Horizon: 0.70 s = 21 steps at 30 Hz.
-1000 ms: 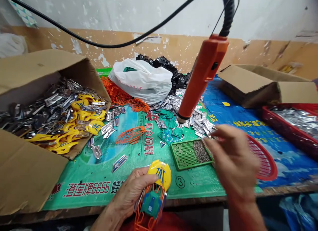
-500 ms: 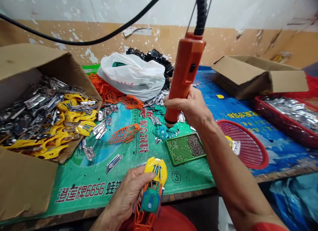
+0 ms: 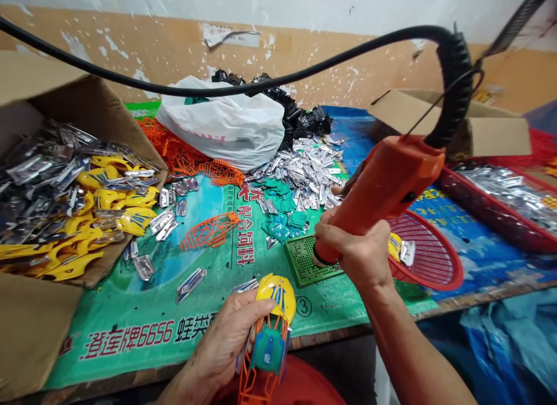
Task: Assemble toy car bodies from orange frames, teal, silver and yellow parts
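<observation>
My left hand (image 3: 221,341) is closed around a toy car body (image 3: 266,347) at the table's front edge. The body joins a yellow shell, a teal piece and an orange lattice frame. My right hand (image 3: 361,251) grips an orange electric screwdriver (image 3: 374,190), tilted, with its nose low over a green perforated screw tray (image 3: 300,266). The nose hides the small dark screws in the tray, and its tip cannot be made out. Beyond the tray lie teal plastic pieces (image 3: 285,219) and a heap of silvery parts (image 3: 308,170).
At left, a cardboard box (image 3: 117,120) holds yellow shells and silvery parts. A red basket (image 3: 435,260) sits right of my forearm. Behind are a white plastic bag (image 3: 226,126), black parts (image 3: 304,123) and another carton (image 3: 496,138). A black cable (image 3: 304,77) crosses above the table.
The screwdriver has swung from near upright over the teal pieces to a tilt over the screw tray, moving right and nearer. My left hand still holds the car body in nearly the same place.
</observation>
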Motion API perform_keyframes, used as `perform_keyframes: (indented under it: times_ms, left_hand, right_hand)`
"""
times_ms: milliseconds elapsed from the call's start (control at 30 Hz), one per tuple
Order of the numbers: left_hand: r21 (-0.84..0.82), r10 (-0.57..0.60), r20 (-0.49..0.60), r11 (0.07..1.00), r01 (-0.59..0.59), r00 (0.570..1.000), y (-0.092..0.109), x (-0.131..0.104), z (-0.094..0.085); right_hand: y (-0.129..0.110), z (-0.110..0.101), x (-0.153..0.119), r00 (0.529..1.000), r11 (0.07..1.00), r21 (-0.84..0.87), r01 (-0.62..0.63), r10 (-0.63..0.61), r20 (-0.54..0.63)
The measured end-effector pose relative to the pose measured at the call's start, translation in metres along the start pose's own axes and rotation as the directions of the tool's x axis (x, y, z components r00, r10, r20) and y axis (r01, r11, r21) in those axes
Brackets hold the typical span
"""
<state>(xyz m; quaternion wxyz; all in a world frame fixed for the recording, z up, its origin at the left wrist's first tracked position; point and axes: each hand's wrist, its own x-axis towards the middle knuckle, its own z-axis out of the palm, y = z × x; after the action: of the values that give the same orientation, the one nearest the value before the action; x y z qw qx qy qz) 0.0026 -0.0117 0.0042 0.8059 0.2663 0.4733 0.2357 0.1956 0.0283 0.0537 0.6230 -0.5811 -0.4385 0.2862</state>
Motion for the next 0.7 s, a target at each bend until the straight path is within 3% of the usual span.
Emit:
perform_keyframes:
  times_ms: [700]
  left_hand:
    - [-0.018,0.004,0.014,1.0,-0.003,1.0,-0.0008,-0.002,-0.0034]
  right_hand:
    - [0.0045,0.0019,-0.0044,1.0,1.0,0.02,-0.012,0.012,0.005]
